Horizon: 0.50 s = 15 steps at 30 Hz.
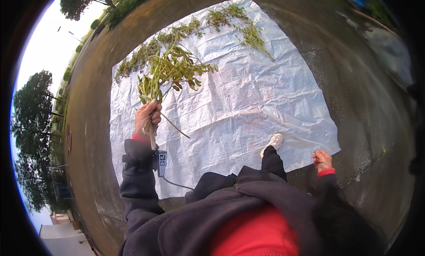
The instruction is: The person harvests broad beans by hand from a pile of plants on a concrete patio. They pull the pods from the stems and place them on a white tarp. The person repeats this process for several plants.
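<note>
My left hand (pixel 148 119) is closed around the stems of a bunch of bean plants (pixel 170 70), held up over the left side of a white plastic sheet (pixel 248 96). Yellow-green leaves and what look like pods fan out above the fist, while bare stalks poke out below it. More cut plants (pixel 177 33) lie in a curved row along the sheet's far and left edges. Low on the right, near the sheet's corner, my right hand (pixel 322 160) has its fingers curled in; whether something small is in them is hidden.
One light shoe (pixel 275 142) of mine stands on the sheet's near part. Around the sheet runs wet-looking brown concrete ground (pixel 354 110). A small grey device (pixel 162 163) with a cable hangs by my left forearm. Trees (pixel 35 119) and a pale building (pixel 64 238) stand off to the left.
</note>
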{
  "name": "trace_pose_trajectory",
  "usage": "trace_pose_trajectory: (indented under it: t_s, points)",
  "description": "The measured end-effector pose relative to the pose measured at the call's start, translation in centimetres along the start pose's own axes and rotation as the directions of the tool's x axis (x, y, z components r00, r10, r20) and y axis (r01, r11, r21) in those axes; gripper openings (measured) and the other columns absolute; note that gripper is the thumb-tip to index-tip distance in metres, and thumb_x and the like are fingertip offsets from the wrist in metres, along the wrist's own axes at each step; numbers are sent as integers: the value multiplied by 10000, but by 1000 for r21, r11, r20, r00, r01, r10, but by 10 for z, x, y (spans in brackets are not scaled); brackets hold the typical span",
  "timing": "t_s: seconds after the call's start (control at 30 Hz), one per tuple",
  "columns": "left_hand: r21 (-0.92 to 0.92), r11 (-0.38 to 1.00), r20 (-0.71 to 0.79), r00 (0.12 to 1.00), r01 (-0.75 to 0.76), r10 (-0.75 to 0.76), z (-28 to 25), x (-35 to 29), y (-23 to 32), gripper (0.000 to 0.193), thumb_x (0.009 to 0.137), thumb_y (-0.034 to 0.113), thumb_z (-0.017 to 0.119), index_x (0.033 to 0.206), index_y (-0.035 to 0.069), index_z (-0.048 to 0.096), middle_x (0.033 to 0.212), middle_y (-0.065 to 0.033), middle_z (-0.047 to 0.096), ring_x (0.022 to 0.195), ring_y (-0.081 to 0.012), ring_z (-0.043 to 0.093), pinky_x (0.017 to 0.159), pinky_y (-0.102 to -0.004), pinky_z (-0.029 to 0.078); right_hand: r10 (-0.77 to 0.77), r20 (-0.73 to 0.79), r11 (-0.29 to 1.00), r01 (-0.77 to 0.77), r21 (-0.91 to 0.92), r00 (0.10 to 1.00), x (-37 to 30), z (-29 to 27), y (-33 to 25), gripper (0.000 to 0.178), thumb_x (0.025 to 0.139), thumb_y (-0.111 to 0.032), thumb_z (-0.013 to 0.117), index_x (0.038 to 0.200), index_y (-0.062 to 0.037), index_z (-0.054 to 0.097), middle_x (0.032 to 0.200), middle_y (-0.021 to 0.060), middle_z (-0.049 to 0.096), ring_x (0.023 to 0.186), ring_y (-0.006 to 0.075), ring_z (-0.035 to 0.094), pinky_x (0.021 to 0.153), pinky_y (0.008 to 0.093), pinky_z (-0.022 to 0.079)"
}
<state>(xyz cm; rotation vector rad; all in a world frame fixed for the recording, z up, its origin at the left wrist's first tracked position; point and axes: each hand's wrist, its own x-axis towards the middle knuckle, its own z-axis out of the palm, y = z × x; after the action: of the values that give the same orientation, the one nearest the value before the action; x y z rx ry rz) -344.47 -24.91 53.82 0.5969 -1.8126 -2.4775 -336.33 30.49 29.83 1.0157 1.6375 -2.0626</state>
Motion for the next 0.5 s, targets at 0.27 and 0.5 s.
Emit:
trace_pose_trajectory:
  t_s: [0.27, 0.5]
  points:
    - [82, 996, -15, 999, 46, -45, 90, 194, 19, 217, 835, 152, 513, 699, -16, 493, 564, -8, 430, 409, -42, 344, 339, -164, 279, -52, -86, 998, 48, -48, 995, 97, -4, -108, 151, 770, -171, 594, 832, -37, 563, 638, 43, 559, 462, 72, 477, 401, 197, 370]
    - [111, 992, -6, 999, 52, -52, 127, 350, 7, 165, 754, 111, 508, 639, -8, 501, 504, -26, 437, 371, -82, 368, 333, -198, 288, 43, -199, 998, -52, -41, 979, 135, 4, -150, 172, 775, -179, 578, 880, -46, 551, 649, 34, 537, 461, 70, 465, 370, 191, 363]
